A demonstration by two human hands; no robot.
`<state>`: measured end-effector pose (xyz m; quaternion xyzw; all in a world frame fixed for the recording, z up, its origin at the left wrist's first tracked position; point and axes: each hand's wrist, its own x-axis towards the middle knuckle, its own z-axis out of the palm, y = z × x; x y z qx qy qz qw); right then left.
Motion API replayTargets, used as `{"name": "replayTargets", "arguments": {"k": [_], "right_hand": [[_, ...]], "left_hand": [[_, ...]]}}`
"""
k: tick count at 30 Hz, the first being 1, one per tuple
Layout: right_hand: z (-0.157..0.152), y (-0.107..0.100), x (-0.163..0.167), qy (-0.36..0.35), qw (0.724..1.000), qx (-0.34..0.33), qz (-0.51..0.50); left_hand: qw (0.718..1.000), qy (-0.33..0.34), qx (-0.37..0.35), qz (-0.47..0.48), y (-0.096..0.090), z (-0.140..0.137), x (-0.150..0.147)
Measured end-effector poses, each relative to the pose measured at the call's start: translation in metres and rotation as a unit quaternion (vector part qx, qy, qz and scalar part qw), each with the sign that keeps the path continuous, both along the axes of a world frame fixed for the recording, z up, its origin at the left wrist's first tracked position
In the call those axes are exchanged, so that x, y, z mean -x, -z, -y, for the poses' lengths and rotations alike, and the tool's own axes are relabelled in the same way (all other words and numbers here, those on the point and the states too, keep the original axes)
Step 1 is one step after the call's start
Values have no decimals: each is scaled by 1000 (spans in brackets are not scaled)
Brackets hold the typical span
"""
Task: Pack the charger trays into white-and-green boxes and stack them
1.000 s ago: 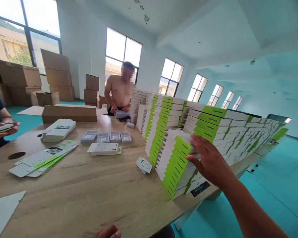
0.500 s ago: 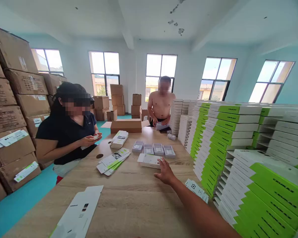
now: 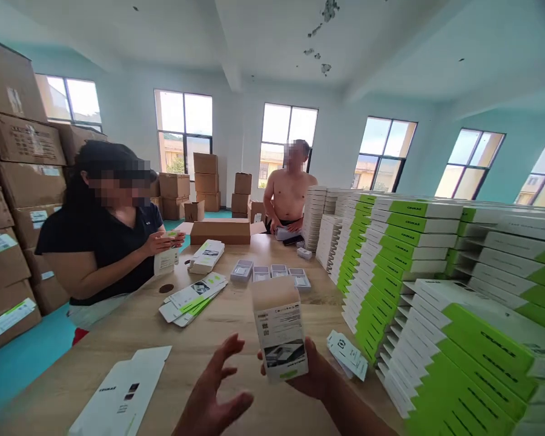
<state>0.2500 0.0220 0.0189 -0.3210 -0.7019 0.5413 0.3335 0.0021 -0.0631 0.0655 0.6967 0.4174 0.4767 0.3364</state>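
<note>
The held box (image 3: 282, 333) looks smooth paperboard, the table (image 3: 131, 327) wood-grained.

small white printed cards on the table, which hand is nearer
Right. The right hand, gripping the white cardboard box, is just left of the cards; the left hand is farther left.

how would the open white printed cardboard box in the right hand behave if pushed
The open white printed cardboard box is probably stiff, as its printed face looks flat; its thin open end may bend. It probably won't slip, since the right hand holds both sides.
</note>
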Motion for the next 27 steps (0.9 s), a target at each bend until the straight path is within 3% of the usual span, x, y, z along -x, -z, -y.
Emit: {"name": "replayTargets", "arguments": {"k": [3, 5, 7, 10, 13, 16, 22, 27], "right_hand": [[45, 2, 10, -128, 987, 63, -70], [62, 3, 13, -85, 996, 20, 1], [68, 3, 4, 25, 993, -34, 108], [65, -4, -40, 187, 958, -61, 208], [55, -16, -96, 327, 891, -82, 303], [39, -25, -132, 368, 842, -75, 387], [23, -30, -137, 347, 822, -75, 445], [59, -55, -107, 402, 830, -148, 358]], "left_hand": [[972, 208, 94, 64, -19, -23, -15], [936, 305, 169, 49, -23, -28, -24], [918, 336, 201, 58, -16, -29, -27], [943, 248, 197, 107, 8, -31, -21], [972, 118, 177, 99, 29, -38, -13], [981, 96, 152, 67, 37, -42, -11], [987, 109, 114, 31, 34, -39, -15], [990, 137, 11, -12, 20, -36, -16]]}}
